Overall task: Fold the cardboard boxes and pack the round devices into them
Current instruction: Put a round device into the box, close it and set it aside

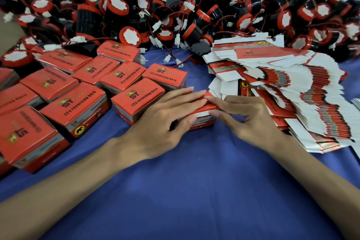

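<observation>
Both hands close on one small red box [201,122] in the middle of the counter [194,185], which is covered in a blue cloth. The left hand [163,117] lays its long fingers over the top of the box while its thumb sits against the near face, so the grip is narrow and full of box. The right hand [251,119] meets it from the other side, forefinger on the top flap and thumb just below, pinching the edge of the lid. The box stands on the cloth, just beside the nearest of the closed boxes [136,99] and touching the foot of the flat boxes [292,93].

From the head camera, the top flap looks to be going down or being tucked in, so this box is likely at its last step. Whether a device is already inside is hidden by the hands and the lid.

To the left, about a dozen closed boxes stand in loose rows, which I take as finished work. To the right, a tall fanned pile of flat boxes waits unfolded. Along the back, a deep heap of round devices [118,8], black and red with trailing wires, lies unpacked. Judging by both piles, most of the job is left.
</observation>
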### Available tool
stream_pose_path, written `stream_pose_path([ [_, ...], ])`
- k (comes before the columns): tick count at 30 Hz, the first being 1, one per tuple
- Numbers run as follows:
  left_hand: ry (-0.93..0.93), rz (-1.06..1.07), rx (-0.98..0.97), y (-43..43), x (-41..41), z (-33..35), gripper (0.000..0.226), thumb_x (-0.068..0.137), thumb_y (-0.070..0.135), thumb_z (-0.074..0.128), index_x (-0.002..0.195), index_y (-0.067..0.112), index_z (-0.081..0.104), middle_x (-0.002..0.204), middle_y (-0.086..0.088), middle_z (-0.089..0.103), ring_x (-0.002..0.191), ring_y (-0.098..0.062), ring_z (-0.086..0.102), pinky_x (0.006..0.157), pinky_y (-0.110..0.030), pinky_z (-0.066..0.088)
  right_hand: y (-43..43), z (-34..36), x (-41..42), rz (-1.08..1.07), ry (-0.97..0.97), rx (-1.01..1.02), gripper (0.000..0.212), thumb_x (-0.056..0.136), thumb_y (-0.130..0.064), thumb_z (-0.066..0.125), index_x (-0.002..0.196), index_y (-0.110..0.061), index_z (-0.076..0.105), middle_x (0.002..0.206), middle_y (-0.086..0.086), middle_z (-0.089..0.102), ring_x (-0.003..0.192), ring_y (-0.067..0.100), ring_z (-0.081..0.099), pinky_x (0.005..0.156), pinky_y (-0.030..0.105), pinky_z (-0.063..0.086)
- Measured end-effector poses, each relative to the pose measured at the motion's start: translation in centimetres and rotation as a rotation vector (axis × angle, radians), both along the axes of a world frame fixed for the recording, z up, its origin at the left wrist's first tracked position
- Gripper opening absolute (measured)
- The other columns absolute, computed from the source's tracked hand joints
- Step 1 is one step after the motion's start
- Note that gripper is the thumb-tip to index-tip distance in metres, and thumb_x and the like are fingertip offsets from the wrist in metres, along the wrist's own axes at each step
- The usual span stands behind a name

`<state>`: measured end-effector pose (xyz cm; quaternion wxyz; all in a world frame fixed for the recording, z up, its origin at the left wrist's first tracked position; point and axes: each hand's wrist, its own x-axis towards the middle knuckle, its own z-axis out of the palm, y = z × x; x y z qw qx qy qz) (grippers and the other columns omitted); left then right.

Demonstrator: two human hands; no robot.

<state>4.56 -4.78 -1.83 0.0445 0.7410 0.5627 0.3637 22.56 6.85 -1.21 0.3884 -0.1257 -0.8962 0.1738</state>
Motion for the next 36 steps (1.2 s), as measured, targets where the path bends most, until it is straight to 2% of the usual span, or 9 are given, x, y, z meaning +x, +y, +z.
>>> stream_pose_path([
  [4,-0.074,-0.062,-0.125,0.02,-0.58,0.15,0.043,0.098,0.027,0.043,0.14,0.019,0.046,0.148,0.017,0.037,0.139,0.001,0.023,0.114,-0.014,0.014,0.24,-0.39,-0.17,-0.015,0.012,0.043,0.035,0.087,-0.016,0.064,0.118,-0.002,0.061,0.064,0.003,0.058,0.059,0.008,0.046,0.061,0.006,0.036],
  [9,0.012,-0.007,0.083,0.23,-0.14,0.09,0.036,0.094,0.016,0.056,0.129,0.009,0.059,0.136,0.002,0.056,0.132,-0.019,0.047,0.112,-0.028,0.034,0.36,-0.56,0.06,0.025,0.007,-0.109,0.036,0.09,-0.028,0.063,0.123,-0.014,0.058,0.075,0.003,0.063,0.069,0.012,0.057,0.066,0.016,0.045],
  [14,-0.043,0.007,0.108,0.05,-0.16,-0.08,0.033,0.094,0.02,0.053,0.122,0.006,0.062,0.127,-0.001,0.061,0.131,-0.019,0.049,0.11,-0.027,0.037,0.47,-0.44,0.29,0.034,-0.037,0.032,0.037,0.089,-0.02,0.06,0.122,-0.004,0.059,0.074,-0.006,0.048,0.065,0.003,0.043,0.069,0.003,0.034],
  [18,0.046,-0.055,0.032,0.04,-0.48,-0.17,0.037,0.097,0.016,0.05,0.133,0.005,0.053,0.139,0.002,0.05,0.137,-0.017,0.039,0.115,-0.025,0.028,0.64,-0.14,0.35,0.049,-0.058,0.102,0.04,0.092,-0.024,0.062,0.127,-0.007,0.051,0.072,-0.006,0.04,0.059,0.009,0.038,0.063,0.009,0.032],
  [22,-0.102,-0.108,-0.108,0.01,-0.88,0.06,0.042,0.1,0.02,0.036,0.141,0.015,0.042,0.149,0.013,0.036,0.142,-0.003,0.024,0.116,-0.019,0.017,0.58,0.06,0.36,0.042,-0.087,0.169,0.04,0.093,-0.019,0.061,0.128,-0.005,0.05,0.072,-0.009,0.036,0.063,0.004,0.032,0.065,0.009,0.029],
  [26,-0.274,-0.072,-0.028,-0.31,-0.9,0.44,0.036,0.093,0.013,0.052,0.129,0.007,0.055,0.133,0.003,0.056,0.134,-0.005,0.042,0.112,-0.025,0.033,-0.01,-0.7,0.19,0.037,-0.006,-0.038,0.036,0.088,-0.012,0.062,0.123,-0.006,0.054,0.069,-0.009,0.049,0.062,0.004,0.044,0.065,0.006,0.034],
  [29,-0.281,-0.062,0.059,-0.32,-0.51,0.45,0.031,0.089,0.005,0.057,0.12,0.002,0.058,0.121,-0.002,0.063,0.126,-0.012,0.052,0.107,-0.03,0.042,0.06,-0.41,0.13,0.037,-0.011,-0.166,0.034,0.086,-0.011,0.063,0.119,-0.006,0.057,0.069,-0.014,0.055,0.063,-0.002,0.05,0.065,0.007,0.036],
  [33,-0.148,-0.056,0.174,-0.17,-0.34,0.09,0.026,0.087,-0.001,0.06,0.112,-0.006,0.065,0.115,-0.01,0.067,0.121,-0.023,0.058,0.101,-0.035,0.049,0.02,0.08,0.16,0.035,-0.027,-0.037,0.032,0.085,-0.011,0.065,0.115,-0.002,0.06,0.062,0.002,0.058,0.054,0.01,0.048,0.054,0.017,0.039],
  [36,-0.018,-0.083,0.257,-0.14,-0.55,-0.21,0.025,0.084,-0.004,0.065,0.108,-0.006,0.067,0.114,-0.013,0.067,0.118,-0.03,0.059,0.097,-0.04,0.051,0.14,0.09,0.28,0.051,-0.044,0.143,0.033,0.084,-0.017,0.068,0.114,-0.002,0.063,0.059,0.005,0.054,0.049,0.017,0.046,0.052,0.021,0.039],
])
